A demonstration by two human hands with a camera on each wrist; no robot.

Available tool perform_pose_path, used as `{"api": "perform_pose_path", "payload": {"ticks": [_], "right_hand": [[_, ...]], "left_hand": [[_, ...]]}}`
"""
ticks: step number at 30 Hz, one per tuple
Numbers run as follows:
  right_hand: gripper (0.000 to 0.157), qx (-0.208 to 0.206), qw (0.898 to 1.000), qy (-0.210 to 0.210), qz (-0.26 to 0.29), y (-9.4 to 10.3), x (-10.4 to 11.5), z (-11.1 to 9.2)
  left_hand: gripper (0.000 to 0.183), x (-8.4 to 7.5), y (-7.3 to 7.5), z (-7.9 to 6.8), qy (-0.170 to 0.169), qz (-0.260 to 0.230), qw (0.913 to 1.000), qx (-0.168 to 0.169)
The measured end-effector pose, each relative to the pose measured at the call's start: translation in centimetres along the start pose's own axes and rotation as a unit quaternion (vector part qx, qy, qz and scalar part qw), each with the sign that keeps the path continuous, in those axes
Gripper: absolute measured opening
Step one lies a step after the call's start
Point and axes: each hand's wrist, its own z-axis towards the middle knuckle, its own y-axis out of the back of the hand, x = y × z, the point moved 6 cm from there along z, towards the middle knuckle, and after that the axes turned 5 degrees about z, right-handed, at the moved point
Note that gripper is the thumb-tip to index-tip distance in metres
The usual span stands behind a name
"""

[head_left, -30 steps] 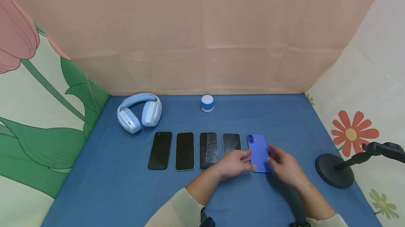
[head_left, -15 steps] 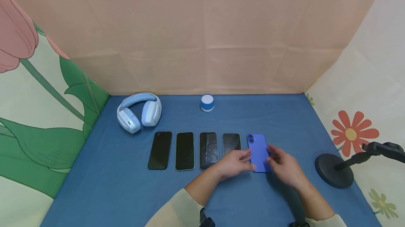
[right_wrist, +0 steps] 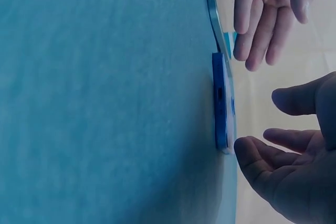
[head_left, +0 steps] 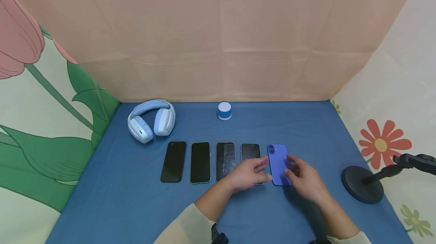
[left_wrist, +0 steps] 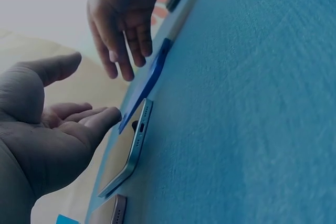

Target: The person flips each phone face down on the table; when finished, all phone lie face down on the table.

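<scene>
A violet-blue phone [head_left: 278,164] lies on the blue cloth with its camera side up, at the right end of a row. To its left my left hand [head_left: 247,174] hovers with loosely extended fingers, covering part of a dark-screened phone [head_left: 250,151]. At the violet-blue phone's right edge is my right hand [head_left: 305,179], its fingers slightly bent and holding nothing. The right wrist view shows this phone [right_wrist: 220,103] flat on the cloth, and my right fingertips [right_wrist: 247,150] are close beside it. In the left wrist view, both hands have space between thumb and fingers.
More phones lie screen up leftward: one [head_left: 226,160], another [head_left: 200,162] and the leftmost [head_left: 173,162]. Light-blue headphones [head_left: 151,121] sit back left. A blue-and-white round container [head_left: 224,111] stands at the back. A black stand [head_left: 362,184] is on the right.
My left hand has drawn slightly left, away from the violet-blue phone. My right hand has shifted only a little at its right edge. The phones keep their places.
</scene>
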Motion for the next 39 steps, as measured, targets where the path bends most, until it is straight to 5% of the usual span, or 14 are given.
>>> {"api": "perform_pose_path", "payload": {"ticks": [19,28,39], "right_hand": [[0.054,0.005,0.998,0.043,0.04,-1.2,2.0,0.8],[0.054,0.015,0.997,0.057,0.053,-2.1,2.7,1.3],[0.055,0.024,0.996,0.058,0.066,-3.3,3.8,1.4]], "left_hand": [[0.062,-0.2,2.7,-1.4,-0.007,0.05,0.9967,-0.064],[0.062,0.0,3.5,-1.8,-0.035,0.043,0.9955,-0.077],[0.065,0.8,4.9,-2.5,-0.003,0.075,0.99,-0.119]]}}
